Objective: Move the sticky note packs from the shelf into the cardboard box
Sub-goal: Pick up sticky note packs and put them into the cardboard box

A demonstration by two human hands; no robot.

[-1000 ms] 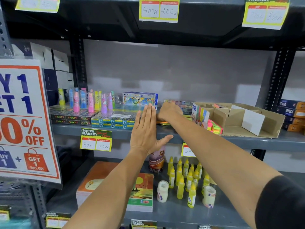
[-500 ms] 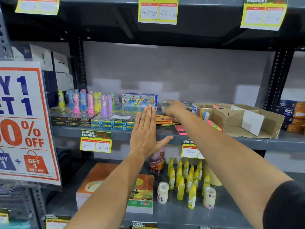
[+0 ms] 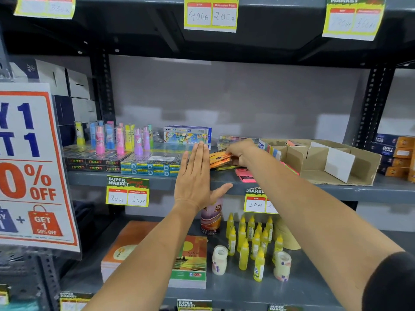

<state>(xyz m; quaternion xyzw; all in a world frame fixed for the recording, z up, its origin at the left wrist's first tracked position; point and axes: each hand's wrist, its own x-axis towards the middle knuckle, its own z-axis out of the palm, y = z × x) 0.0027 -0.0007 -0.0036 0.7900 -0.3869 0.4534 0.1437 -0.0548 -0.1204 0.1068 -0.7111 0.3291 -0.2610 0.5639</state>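
Several sticky note packs (image 3: 221,159) under the right hand's fingers (image 3: 233,151).

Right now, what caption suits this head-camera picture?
Right hand gathers orange sticky note packs beside the cardboard box; left hand held flat.

Shelf stock, counted
Two hands (image 3: 195,176) (image 3: 241,152), one box (image 3: 363,163), three tape rolls (image 3: 219,259), one can (image 3: 211,218); glue bottles (image 3: 243,257) overlap, uncountable.

promo sign (image 3: 33,167) cropped, price tags (image 3: 353,17) blurred
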